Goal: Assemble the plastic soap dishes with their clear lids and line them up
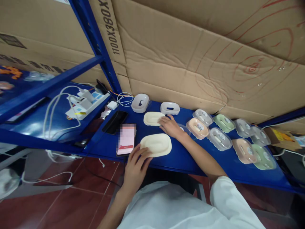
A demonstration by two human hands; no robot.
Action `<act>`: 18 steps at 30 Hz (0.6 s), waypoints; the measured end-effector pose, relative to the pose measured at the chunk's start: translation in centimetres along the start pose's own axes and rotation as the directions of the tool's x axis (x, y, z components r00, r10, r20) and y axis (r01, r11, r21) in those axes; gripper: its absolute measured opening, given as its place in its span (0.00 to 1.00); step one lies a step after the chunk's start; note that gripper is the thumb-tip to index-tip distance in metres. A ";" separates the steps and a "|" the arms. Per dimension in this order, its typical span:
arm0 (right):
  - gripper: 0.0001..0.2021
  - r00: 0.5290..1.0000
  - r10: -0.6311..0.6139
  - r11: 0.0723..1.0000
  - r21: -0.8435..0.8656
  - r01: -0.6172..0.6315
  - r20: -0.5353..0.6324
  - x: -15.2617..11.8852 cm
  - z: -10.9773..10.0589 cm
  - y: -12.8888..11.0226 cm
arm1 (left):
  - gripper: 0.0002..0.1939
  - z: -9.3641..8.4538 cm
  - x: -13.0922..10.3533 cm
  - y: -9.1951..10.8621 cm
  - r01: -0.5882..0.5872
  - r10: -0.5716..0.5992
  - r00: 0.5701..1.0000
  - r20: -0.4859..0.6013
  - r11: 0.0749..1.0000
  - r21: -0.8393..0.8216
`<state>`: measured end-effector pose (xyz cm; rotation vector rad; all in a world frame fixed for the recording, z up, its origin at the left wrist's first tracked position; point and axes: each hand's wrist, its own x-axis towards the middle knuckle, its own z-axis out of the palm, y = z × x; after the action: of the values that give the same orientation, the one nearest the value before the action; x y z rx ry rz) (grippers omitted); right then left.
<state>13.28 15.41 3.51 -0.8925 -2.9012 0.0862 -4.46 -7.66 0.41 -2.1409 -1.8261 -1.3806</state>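
Note:
Two cream oval pieces with rounded corners and a raised middle lie on the blue table. My left hand [136, 163] touches the left front edge of the nearer cream piece [159, 143], its fingers stretched out and a little apart. Across the right end of the farther cream piece [152, 118] rest the fingertips of my right hand [171, 126]; these fingers are bent but apart, and neither hand shows a clear grip. Behind them stand a white oval box with a slot [170, 108] and a second white box [140, 103], tilted, with an opening in it.
Several lidded boxes in peach [197, 128], green [224, 123] and grey [219, 139] stand on the right. A lit phone [126, 138] and a dark phone [114, 122] lie left of the cream pieces. Beyond are a power strip [88, 105] with cables, a blue shelf post [100, 47] and cardboard [166, 54].

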 end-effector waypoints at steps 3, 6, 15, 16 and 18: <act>0.12 0.998 -0.052 0.998 0.023 0.052 -0.020 -3.8 0.6 -2.5 | 0.09 -0.8 0.6 -0.2 0.062 -0.061 0.995 -0.082 0.998 0.013; 0.11 0.995 -0.067 0.997 0.020 0.069 -0.078 -9.1 0.9 -5.4 | 0.09 -0.5 1.2 -0.7 0.093 -0.091 0.992 -0.088 0.996 0.013; 0.19 0.980 0.167 0.973 0.177 -0.145 -0.112 -20.5 -0.3 -6.9 | 0.16 4.4 4.2 -1.5 0.077 -0.084 0.991 0.108 0.995 0.068; 0.21 0.969 0.212 0.967 0.169 -0.189 -0.130 -20.5 -0.3 -6.0 | 0.18 4.4 4.3 -1.2 0.038 -0.046 0.991 0.129 0.997 0.062; 0.25 0.941 0.300 0.950 0.138 -0.280 -0.156 -19.8 -0.3 -4.0 | 0.19 4.2 4.2 -0.2 -0.083 0.081 0.973 0.215 0.997 0.000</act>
<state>27.41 0.97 2.45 -1.2334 -2.5567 0.1852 -2.36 -2.07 0.30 -2.4160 -1.7799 -1.1615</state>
